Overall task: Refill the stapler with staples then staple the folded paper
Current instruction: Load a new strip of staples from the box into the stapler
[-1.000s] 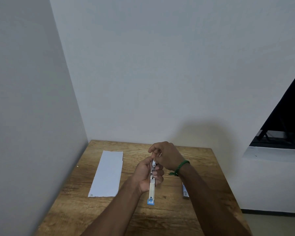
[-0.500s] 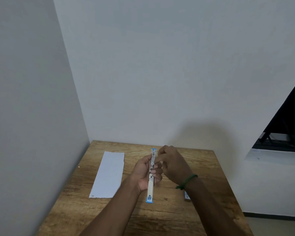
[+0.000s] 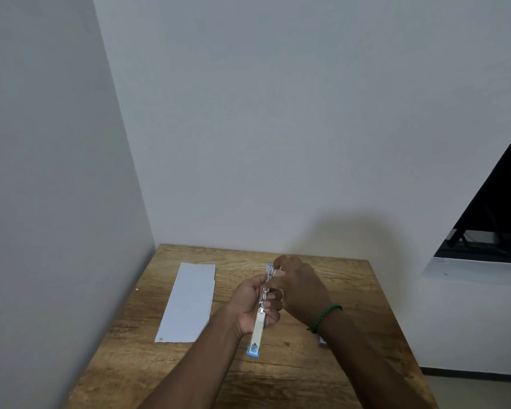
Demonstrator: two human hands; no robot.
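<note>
So I've got the stapler point(image 3: 261, 308) up off the table point(image 3: 351, 290), swung fully open so it's basically one long strip. My left hand point(image 3: 252, 307) is wrapped round the middle of it, fingers clamped on the body, which I reckon is just to keep the staple channel steady and facing up. My right hand point(image 3: 300, 286) is pinched together at the far end, thumb and forefinger right on the metal track. Can't tell if there's actually a strip of staples between them, too small to see.

Long axis runs near to far, almost straight away from me with a slight lean right at the top. One blue tip points back at me, the other at the wall.

The folded paper point(image 3: 189, 302) is lying flat to the left, well apart from the hands, untouched, its long side running roughly the same way.
</note>
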